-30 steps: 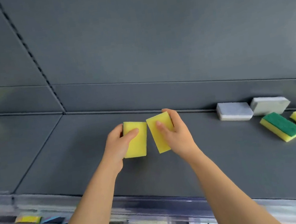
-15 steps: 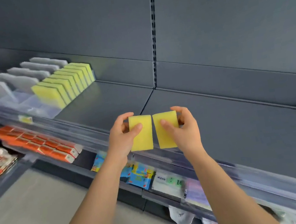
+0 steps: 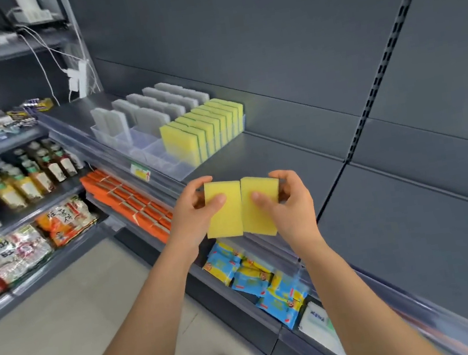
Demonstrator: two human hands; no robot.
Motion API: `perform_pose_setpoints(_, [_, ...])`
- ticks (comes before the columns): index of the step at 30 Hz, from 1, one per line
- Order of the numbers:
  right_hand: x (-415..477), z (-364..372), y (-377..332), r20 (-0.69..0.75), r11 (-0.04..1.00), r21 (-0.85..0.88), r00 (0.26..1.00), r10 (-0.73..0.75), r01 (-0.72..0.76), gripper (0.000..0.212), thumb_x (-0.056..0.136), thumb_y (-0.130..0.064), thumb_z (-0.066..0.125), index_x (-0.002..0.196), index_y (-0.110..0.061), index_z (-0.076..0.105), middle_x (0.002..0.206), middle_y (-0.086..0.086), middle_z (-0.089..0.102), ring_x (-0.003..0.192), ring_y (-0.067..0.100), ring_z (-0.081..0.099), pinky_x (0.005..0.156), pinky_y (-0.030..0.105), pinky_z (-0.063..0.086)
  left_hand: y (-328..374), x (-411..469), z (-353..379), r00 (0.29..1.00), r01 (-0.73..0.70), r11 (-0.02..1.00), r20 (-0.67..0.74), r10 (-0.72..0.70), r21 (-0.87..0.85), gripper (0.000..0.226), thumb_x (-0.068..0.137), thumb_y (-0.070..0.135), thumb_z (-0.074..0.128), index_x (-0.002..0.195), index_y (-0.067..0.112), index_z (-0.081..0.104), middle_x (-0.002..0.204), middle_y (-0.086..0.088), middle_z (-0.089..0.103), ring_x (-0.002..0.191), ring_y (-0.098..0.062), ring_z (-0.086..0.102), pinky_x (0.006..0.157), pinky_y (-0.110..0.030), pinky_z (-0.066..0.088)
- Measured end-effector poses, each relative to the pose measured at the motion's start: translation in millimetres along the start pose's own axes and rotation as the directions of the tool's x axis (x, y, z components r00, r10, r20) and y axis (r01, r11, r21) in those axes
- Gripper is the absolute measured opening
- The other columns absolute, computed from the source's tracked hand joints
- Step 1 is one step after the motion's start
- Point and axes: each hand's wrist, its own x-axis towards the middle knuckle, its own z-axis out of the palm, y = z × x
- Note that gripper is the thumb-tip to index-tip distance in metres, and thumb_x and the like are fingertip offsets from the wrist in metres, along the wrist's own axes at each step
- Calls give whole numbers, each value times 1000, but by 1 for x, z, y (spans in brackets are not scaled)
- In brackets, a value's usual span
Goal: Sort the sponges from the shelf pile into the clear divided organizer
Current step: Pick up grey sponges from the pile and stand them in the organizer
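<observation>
Each hand holds one sponge in the air, just in front of the front edge of the grey shelf (image 3: pixel 283 151). The left hand (image 3: pixel 192 211) pinches the left yellow sponge (image 3: pixel 225 218) near its upper left corner. The thumb lies on the broad face toward the camera and the other fingers are curled behind. The right hand (image 3: pixel 290 208) pinches the right yellow sponge (image 3: pixel 259 216) in the same way at its upper right corner. Both sponges stand upright, and their inner long edges touch or almost touch; I cannot tell which.

The sponges look light, soft and a little rough, so I judge they will not slip or break. A gentle pinch on the two broad faces is enough. Strong pressure would squash the foam and make it harder to slide into a narrow compartment.

The clear divided organizer (image 3: pixel 147 152) stands at the left end of the shelf, near the front edge and well apart from the hands. It already holds a row of yellow sponges (image 3: pixel 204 130) and grey sponges (image 3: pixel 155 107) on edge.
</observation>
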Motion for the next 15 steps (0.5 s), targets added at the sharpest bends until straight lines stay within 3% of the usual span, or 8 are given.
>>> perform_pose_setpoints(3, [30, 34, -5, 35, 1000, 9, 999, -13, 13, 36, 76, -31, 77, 103, -36, 53, 85, -10, 58, 76, 8, 54, 65, 27, 47, 1, 32, -24, 999, -21, 1000, -34, 21, 8, 35, 84, 14, 70, 110, 34, 58, 106, 1, 67, 97, -17, 63, 77, -32, 54])
perform_pose_setpoints(7, [71, 78, -14, 66, 1000, 4, 998, -17, 17, 37, 75, -31, 77, 101, -37, 52, 84, -12, 59, 76, 4, 56, 63, 23, 46, 8, 77, -56, 998, -32, 999, -62, 33, 19, 38, 81, 12, 72, 105, 37, 58, 103, 3, 67, 96, -16, 64, 72, -26, 52])
perform_pose_setpoints(15, [133, 141, -23, 95, 1000, 8, 995, -2, 1, 37, 75, -29, 77, 103, -35, 53, 83, -7, 59, 73, 9, 55, 64, 27, 47, 14, 152, -106, 999, -28, 997, -42, 31, 78, 42, 80, 10, 73, 111, 34, 57, 103, 6, 67, 96, -10, 63, 68, -17, 50])
